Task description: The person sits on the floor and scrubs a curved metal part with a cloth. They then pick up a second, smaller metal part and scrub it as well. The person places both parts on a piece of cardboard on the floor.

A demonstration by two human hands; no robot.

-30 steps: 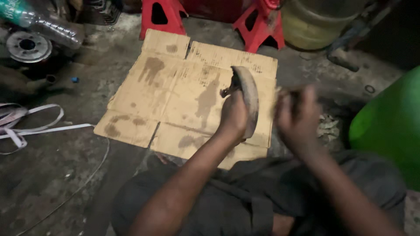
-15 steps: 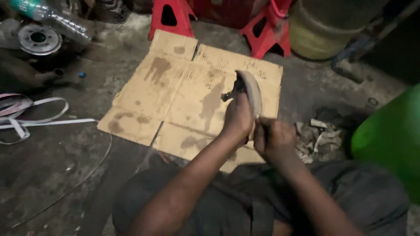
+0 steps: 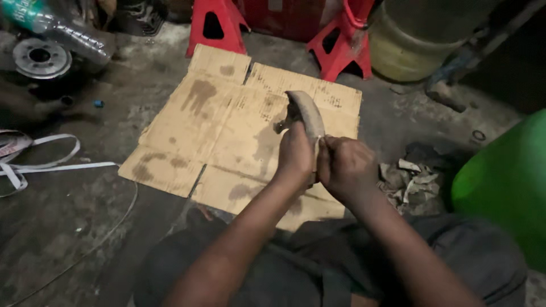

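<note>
While held upright over the stained cardboard sheet (image 3: 227, 119), curved brake shoe (image 3: 306, 113) gripped at lower end by left hand (image 3: 294, 153), fingers closed round it. Right hand (image 3: 344, 166) pressed against the shoe's lower outer face, fingers curled; whether anything lies inside that hand cannot be told. Red jack stands (image 3: 216, 25) at far edge of cardboard. Green container (image 3: 506, 176) at right. White strap (image 3: 40, 165) on floor at left.

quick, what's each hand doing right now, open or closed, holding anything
Left hand: closed around the curved brake shoe, holding it upright over the cardboard.
Right hand: closed, pressed against the shoe's lower edge; whether it holds something cannot be told.
</note>
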